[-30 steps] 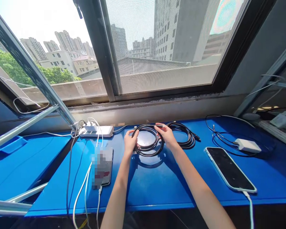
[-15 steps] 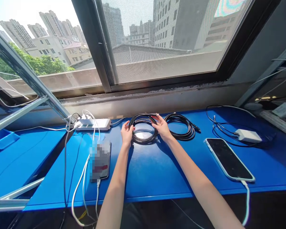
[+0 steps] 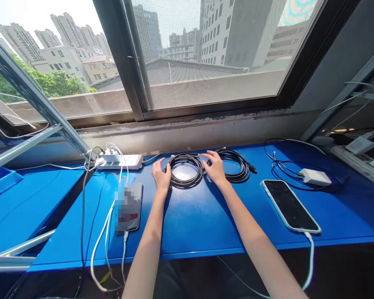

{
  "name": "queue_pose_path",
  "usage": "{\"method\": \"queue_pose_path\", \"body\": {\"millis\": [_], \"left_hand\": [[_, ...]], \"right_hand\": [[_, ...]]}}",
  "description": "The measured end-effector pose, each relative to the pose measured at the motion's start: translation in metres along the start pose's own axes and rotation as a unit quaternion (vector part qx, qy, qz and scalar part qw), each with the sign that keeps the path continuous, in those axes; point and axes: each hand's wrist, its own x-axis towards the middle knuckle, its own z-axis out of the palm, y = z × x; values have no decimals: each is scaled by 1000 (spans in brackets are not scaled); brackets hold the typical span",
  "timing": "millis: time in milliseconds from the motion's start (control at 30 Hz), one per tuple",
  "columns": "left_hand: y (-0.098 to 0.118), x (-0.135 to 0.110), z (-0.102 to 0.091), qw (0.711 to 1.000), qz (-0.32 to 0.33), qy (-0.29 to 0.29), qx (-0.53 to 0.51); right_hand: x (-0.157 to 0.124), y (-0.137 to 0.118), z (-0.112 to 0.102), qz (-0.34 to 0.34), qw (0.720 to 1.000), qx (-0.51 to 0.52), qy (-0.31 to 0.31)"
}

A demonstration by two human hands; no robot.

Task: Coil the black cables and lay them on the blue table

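Observation:
A coiled black cable point(image 3: 186, 184) lies flat on the blue tabletop point(image 3: 202, 232), in front of the window. On its left edge rests my left hand point(image 3: 161, 176), fingers curved and apart, the thumb near the coil. My right hand point(image 3: 215, 169) is open at the right side of the same coil, thumb and fingers spread with nothing gripped between them. A second black cable coil point(image 3: 244, 176) lies just to the right, partly behind my right hand.
Left are a white power strip point(image 3: 132, 161) with plugs and a phone point(image 3: 132, 211) on a white cable. Right are another phone point(image 3: 291, 205), plugged in, and a white adapter point(image 3: 315, 177) with loose black cable. A metal frame point(image 3: 43, 97) slants at far left.
The coil, tilted up between both hands before, now lies flat on the table. My fingers have loosened, and my hands have moved slightly apart from it.

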Motion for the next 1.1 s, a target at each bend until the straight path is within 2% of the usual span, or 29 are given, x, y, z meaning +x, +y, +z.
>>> {"method": "queue_pose_path", "body": {"millis": [167,333,700,967,1100], "left_hand": [[10,-9,-9,998,59,22,-3],[16,-23,-9,994,111,2,-20],[24,-39,3,985,154,-73,-35],[26,-38,3,984,147,-90,-33],[24,-37,4,985,137,-99,-30]], "right_hand": [[-5,8,-24,73,994,-84,16],[-9,7,-29,124,985,-122,8],[-10,-1,-28,145,978,-142,46],[-8,-9,-31,144,978,-113,101],[-7,-13,-37,122,976,-95,154]]}}
